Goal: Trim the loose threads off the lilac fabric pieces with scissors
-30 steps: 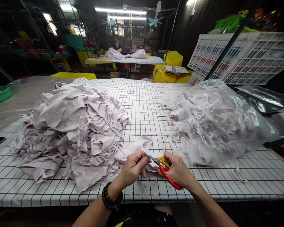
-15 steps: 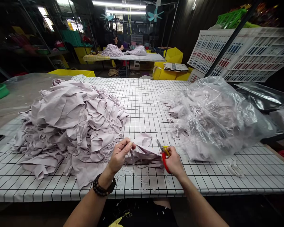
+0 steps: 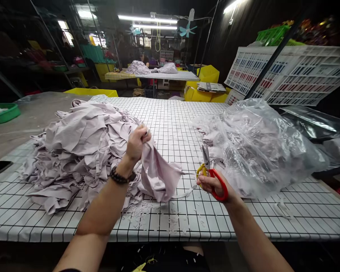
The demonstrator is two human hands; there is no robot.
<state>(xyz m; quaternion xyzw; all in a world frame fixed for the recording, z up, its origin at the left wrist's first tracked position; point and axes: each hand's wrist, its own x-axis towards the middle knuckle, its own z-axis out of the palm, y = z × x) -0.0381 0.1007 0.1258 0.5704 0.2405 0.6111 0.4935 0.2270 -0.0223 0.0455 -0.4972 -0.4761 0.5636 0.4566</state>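
Over a white tablecloth (image 3: 170,130) ruled with a black grid, our left hand (image 3: 137,141), a dark beaded bracelet (image 3: 119,176) at its wrist, is closed tightly around the top of a pale pinkish-lilac cloth piece (image 3: 160,174), which hangs in folds between us and the table's far side. Our right hand (image 3: 213,185) grips metal scissors with one red and one yellow handle (image 3: 206,162), blades slightly parted and pointing away from us, apart from the cloth. To our left rises a large heap of matching pale lilac fabric (image 3: 80,138); to our right sits a bulky clear plastic bag of similar fabric (image 3: 260,147). Small white scraps (image 3: 174,220) litter the table's near edge before us.
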